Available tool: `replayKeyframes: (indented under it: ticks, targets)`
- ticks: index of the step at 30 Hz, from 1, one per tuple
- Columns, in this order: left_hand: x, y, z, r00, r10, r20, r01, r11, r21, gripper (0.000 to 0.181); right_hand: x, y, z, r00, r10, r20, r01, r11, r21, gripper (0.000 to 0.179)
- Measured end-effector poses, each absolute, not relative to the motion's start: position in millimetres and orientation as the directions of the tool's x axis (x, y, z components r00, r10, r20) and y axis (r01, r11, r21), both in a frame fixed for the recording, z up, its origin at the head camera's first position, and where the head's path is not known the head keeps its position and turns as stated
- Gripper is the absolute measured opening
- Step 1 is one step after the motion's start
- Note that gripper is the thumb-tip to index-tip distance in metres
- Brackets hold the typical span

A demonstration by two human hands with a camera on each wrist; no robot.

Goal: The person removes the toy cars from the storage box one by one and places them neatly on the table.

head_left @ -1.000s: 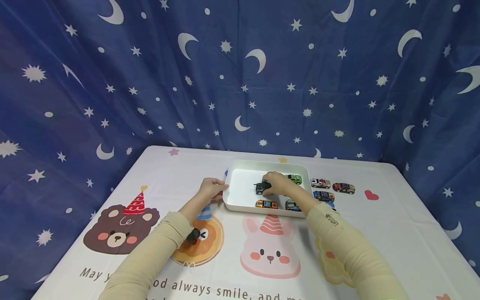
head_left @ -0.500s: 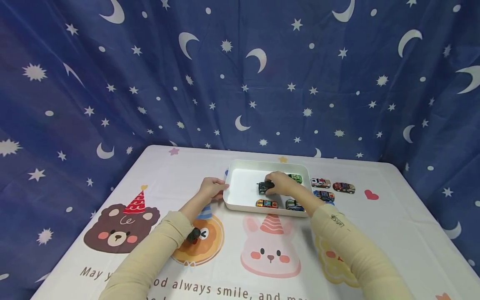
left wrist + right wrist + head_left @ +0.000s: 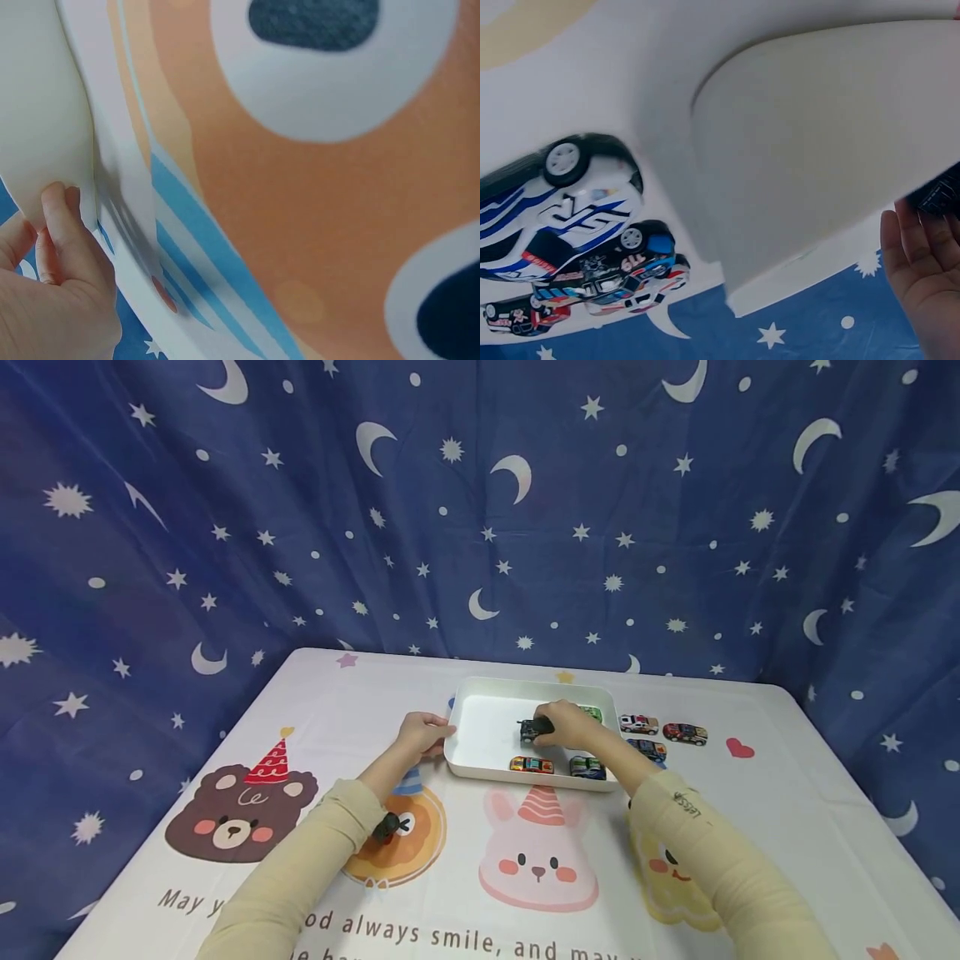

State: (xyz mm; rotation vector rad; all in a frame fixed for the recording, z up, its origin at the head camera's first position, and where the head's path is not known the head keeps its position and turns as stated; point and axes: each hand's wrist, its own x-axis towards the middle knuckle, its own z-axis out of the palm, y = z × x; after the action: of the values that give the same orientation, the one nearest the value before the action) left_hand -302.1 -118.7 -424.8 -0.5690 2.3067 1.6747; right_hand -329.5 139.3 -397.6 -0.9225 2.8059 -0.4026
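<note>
A shallow white tray [image 3: 480, 772] stands toward the back of the table. At its left end my left hand [image 3: 422, 737] pinches the wall between thumb and fingers, as the left wrist view shows closely. My right hand [image 3: 567, 725] reaches over the tray's right half and grips a black toy car [image 3: 528, 731] from above. Part of that car is hidden by the fingers. In the tray, an orange-red toy car [image 3: 532, 765] and a dark blue-green one [image 3: 587, 767] lie along the front wall. Behind my right hand a green toy car [image 3: 592, 712] shows partly.
Right of the tray are a white toy car [image 3: 639, 724], a dark red one [image 3: 685, 733] and a black-blue one [image 3: 648, 749]. A white toy car with blue stripes [image 3: 570, 217] appears in the right wrist view. A starry blue curtain [image 3: 420, 527] hangs behind the table.
My right hand has shifted slightly to the right within the tray, along with the black toy car. The left hand keeps its hold on the tray.
</note>
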Motion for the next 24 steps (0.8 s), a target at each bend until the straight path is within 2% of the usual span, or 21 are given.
replayKeyframes:
  ticks: [8,16,24]
  targets:
    - [-299.9,-117.7,-419.6,-0.904,-0.161,-0.396,-0.427,0.269,0.863,0.024,-327.7,148.0,-394.0,-0.806,-0.592,-0.010,-0.560,0.768,-0.312,0.033]
    - [-301.2,-121.0,-423.7,-0.906,-0.174,-0.386,-0.421,0.269,0.866,0.024,-323.9,156.5,-389.7,-0.796,-0.602,0.060,-0.580,0.730,-0.361,0.031]
    - [-300.5,-120.2,-428.2,-0.916,-0.148,-0.373,-0.399,0.257,0.880,0.023,-318.8,174.8,-389.7,-0.814,-0.574,0.091,-0.556,0.725,-0.407,0.034]
